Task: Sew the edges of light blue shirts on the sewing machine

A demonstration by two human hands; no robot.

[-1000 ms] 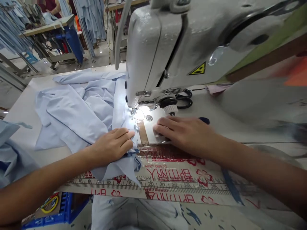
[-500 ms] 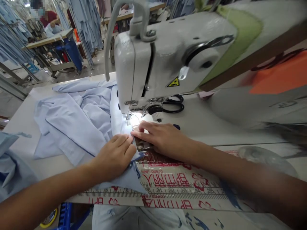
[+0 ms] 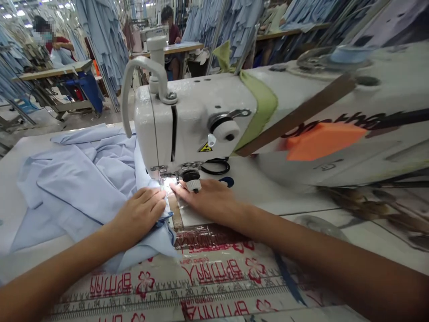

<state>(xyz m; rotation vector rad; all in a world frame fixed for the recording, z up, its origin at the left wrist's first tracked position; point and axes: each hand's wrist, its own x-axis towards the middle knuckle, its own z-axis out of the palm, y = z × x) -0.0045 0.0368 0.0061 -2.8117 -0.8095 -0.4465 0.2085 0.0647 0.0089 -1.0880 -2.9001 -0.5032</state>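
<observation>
Under the sewing machine head [image 3: 157,129] lies a light blue garment [image 3: 90,174] with a dark piped edge, bunched on the left of the table. My left hand [image 3: 142,212] is closed on its near part, fingers together, just in front of the lit needle area. From the right, my right hand [image 3: 208,199] reaches in with fingers stretched out. A fingertip touches down at the cloth's edge beside the presser foot. A white-rimmed knob [image 3: 193,184] hides some of its other fingers. The needle tip is lost in the glare.
A printed ruler strip [image 3: 201,293] runs along the table's front edge. Black-handled scissors [image 3: 216,166] lie behind the needle. An orange piece [image 3: 325,142] and a brown strip [image 3: 298,114] are on the machine arm. Co-workers sit at tables [image 3: 53,71] behind, among hanging garments.
The view has tilted up and turned right, showing more of the machine arm and the room. My right fingers have straightened toward the needle. My left hand stays on the garment.
</observation>
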